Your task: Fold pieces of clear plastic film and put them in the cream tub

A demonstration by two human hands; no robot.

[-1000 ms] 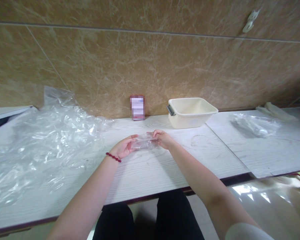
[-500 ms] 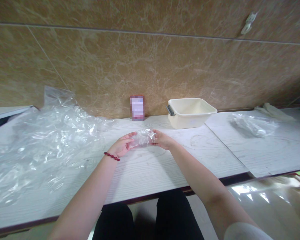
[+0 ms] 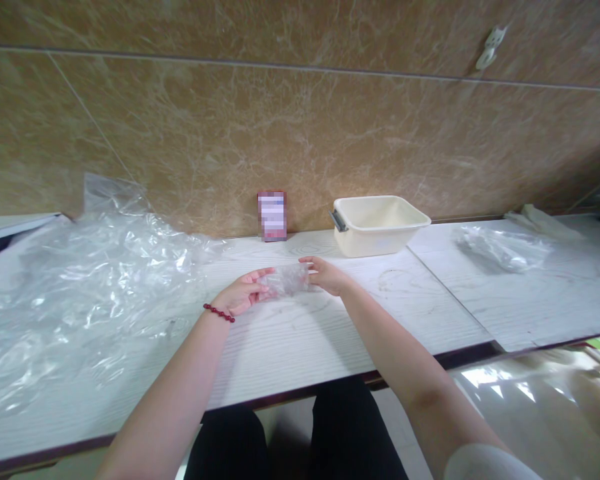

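A small clear plastic bag [image 3: 286, 280] is held between both hands just above the white table [image 3: 300, 340], in the middle of the view. My left hand [image 3: 241, 295], with a red bead bracelet at the wrist, grips the bag's left end with curled fingers. My right hand [image 3: 325, 275] pinches its right end.
A big heap of clear plastic film [image 3: 80, 280] covers the table's left side. A cream plastic tub [image 3: 380, 224] and a small box [image 3: 272, 215] stand against the brown tiled wall. Another crumpled clear bag [image 3: 503, 248] lies at the right. The table's front edge runs near my legs.
Both hands and the bag have stayed almost in place; the bag looks a little more gathered between them, and the view has drifted slightly.
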